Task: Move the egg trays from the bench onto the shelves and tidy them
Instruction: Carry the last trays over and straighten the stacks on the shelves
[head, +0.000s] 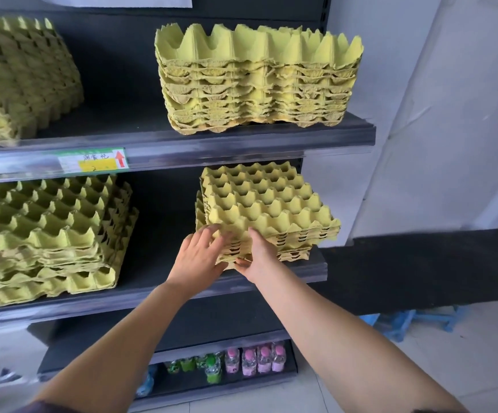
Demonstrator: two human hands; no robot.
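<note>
We're on the tidy step: L hand (200, 257) open, fingers spread on near-left corner of tray stack (268, 204) on mid shelf (313, 265), R hand (256, 254) gripping same corner; next, prob square the edges up.

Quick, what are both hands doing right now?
Left hand: open, straight fingers touching the stack of yellow-green pulp egg trays on the dark middle shelf.
Right hand: closed, pinching that stack's front corner.
</note>
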